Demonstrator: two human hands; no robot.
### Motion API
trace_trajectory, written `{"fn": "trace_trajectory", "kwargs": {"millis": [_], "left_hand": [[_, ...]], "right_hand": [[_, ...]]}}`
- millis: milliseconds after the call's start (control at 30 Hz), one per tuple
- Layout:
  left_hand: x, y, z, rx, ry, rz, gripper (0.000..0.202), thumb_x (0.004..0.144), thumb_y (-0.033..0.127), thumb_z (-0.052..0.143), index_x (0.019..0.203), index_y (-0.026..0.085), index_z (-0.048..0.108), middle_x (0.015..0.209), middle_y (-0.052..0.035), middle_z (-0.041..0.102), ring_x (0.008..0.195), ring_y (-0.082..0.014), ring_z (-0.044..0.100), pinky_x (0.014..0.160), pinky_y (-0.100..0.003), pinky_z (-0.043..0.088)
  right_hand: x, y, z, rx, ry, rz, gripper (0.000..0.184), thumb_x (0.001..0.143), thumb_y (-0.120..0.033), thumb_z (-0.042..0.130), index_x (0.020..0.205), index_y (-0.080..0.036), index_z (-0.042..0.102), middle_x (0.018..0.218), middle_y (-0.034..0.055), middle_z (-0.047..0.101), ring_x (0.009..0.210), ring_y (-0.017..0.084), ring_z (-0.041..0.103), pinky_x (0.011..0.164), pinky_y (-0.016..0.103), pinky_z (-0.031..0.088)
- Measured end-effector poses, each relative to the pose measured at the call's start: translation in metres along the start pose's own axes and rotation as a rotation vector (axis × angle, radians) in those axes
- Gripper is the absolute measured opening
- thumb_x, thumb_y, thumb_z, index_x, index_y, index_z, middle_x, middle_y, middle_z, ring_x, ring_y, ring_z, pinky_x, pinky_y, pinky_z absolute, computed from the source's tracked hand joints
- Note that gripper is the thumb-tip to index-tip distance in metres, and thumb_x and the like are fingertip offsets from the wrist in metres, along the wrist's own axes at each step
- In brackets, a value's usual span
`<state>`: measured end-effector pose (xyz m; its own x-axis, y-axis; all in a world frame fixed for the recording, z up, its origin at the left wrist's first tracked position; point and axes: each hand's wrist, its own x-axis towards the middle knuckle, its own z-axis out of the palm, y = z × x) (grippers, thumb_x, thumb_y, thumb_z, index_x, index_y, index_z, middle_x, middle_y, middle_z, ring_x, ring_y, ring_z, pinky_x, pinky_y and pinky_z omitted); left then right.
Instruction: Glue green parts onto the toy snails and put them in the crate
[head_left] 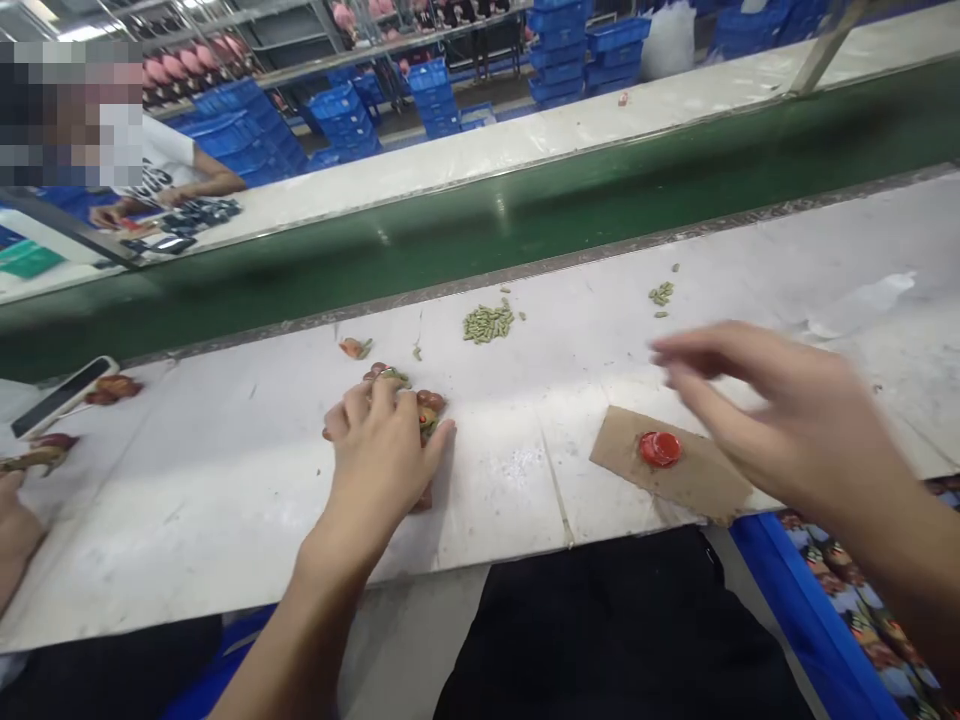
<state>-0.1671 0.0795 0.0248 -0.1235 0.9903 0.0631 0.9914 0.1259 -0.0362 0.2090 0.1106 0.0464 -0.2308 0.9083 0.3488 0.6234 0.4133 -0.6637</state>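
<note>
- So, what are the hands doing on this white bench (pixel 225 520)?
- The left hand (pixel 382 460) is curled downward, its fingers arched over a loose cluster of small reddish-brown moulded pieces (pixel 430 402). They hide the cluster too much to tell whether they pinch anything. The right hand (pixel 780 420), blurred by motion, is open with its fingers loosely spread, in the air above a torn brown cardboard sheet (pixel 622 450) that carries a round red cap (pixel 660 449).
- What could go wrong from here?
- Those pieces lie loose, so a careless sweep of the left palm could scatter them or push them toward the near edge. A fast pass of the right hand could clip the red cap and flip it off the cardboard.
- And farther out?
- Just beyond lie a heap of tiny olive-green pellets (pixel 487 323), a smaller green scatter (pixel 661 293) and an orange scrap (pixel 354 347). A stray wrist could spread them, and pellets might roll over the far edge onto the dark green strip (pixel 480 240). Toward the left, a black phone-like slab (pixel 64 395) sits near a co-worker's hand (pixel 11 530). Farther off, a person in a white T-shirt (pixel 161 165) works at a second white surface, before stacked blue plastic crates (pixel 330 120).
</note>
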Motion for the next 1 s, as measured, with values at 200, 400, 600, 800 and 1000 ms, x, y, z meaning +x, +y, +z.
{"fn": "trace_trajectory", "kwargs": {"millis": [200,400,600,800,1000], "left_hand": [[0.008,0.024,-0.007,-0.04,-0.018,0.054,0.023,0.108,0.027,0.061,0.11,0.014,0.079,0.133,-0.0295,0.078,0.137,-0.0578,0.062,0.112,-0.072,0.049],[-0.017,0.044,-0.003,-0.22,-0.058,0.187,0.017,0.11,0.018,0.056,0.115,0.021,0.073,0.117,-0.0147,0.083,0.115,-0.0413,0.073,0.103,-0.055,0.052],[-0.019,0.054,0.007,-0.438,-0.061,0.222,0.017,0.103,0.028,0.07,0.119,0.023,0.074,0.117,-0.0129,0.077,0.117,-0.0405,0.066,0.102,-0.054,0.053],[-0.018,0.066,0.006,-0.822,-0.114,0.177,0.012,0.105,0.036,0.071,0.109,0.025,0.069,0.113,-0.0089,0.075,0.111,-0.0337,0.071,0.102,-0.049,0.057],[-0.042,0.082,-0.001,-1.264,-0.305,0.156,0.032,0.108,0.045,0.074,0.128,0.03,0.055,0.112,-0.0016,0.083,0.106,-0.0229,0.082,0.093,-0.034,0.063]], "right_hand": [[0.146,-0.014,0.109,-0.11,-0.348,0.192,0.029,0.111,-0.012,0.072,0.139,-0.015,0.082,0.138,0.0158,0.084,0.125,0.032,0.08,0.114,0.048,0.063],[0.176,-0.007,0.151,-0.195,-0.389,0.251,0.035,0.114,-0.041,0.081,0.142,-0.019,0.076,0.146,0.0125,0.077,0.127,0.03,0.078,0.11,0.054,0.068],[0.172,-0.012,0.147,-0.108,-0.405,0.294,0.032,0.114,-0.04,0.081,0.138,-0.019,0.078,0.142,0.0115,0.078,0.122,0.028,0.079,0.105,0.05,0.07],[0.132,-0.037,0.1,0.175,-0.406,0.329,0.013,0.113,-0.016,0.074,0.104,-0.011,0.083,0.083,0.0079,0.083,0.068,0.018,0.079,0.067,0.03,0.068],[0.032,-0.051,0.047,0.584,-0.356,0.245,0.011,0.1,-0.028,0.084,0.093,-0.02,0.084,0.071,0.0017,0.083,0.058,0.017,0.077,0.052,0.025,0.061]]}}
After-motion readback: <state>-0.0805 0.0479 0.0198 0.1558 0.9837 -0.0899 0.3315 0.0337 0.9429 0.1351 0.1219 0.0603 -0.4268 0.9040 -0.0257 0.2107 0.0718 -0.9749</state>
